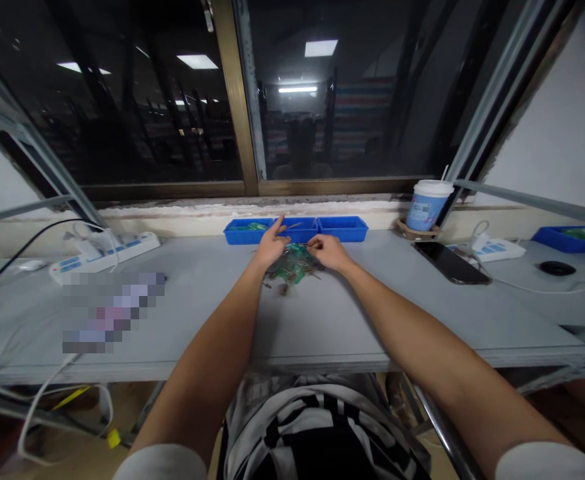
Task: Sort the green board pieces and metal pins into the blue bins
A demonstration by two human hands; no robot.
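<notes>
A loose pile of small green and brown pieces (295,268) lies on the grey table (317,327). My left hand (272,245) is over the left back of the pile, its fingers apart and pointing at the blue trays, with nothing seen in it. At the pile's right back edge is my right hand (328,251), its fingertips pinched together; what they hold is too small to name. Behind the hands stand three blue trays in a row: the left tray (248,238) has green pieces, the middle tray (302,235) a few thin pieces, the right tray (342,235) shows none.
A blue cup with a white lid (425,205) stands at the back right, near a black phone (450,263). Power strips lie left (122,255) and right (500,251), with cables. Farther right are a round black object (557,268) and another blue tray (572,241).
</notes>
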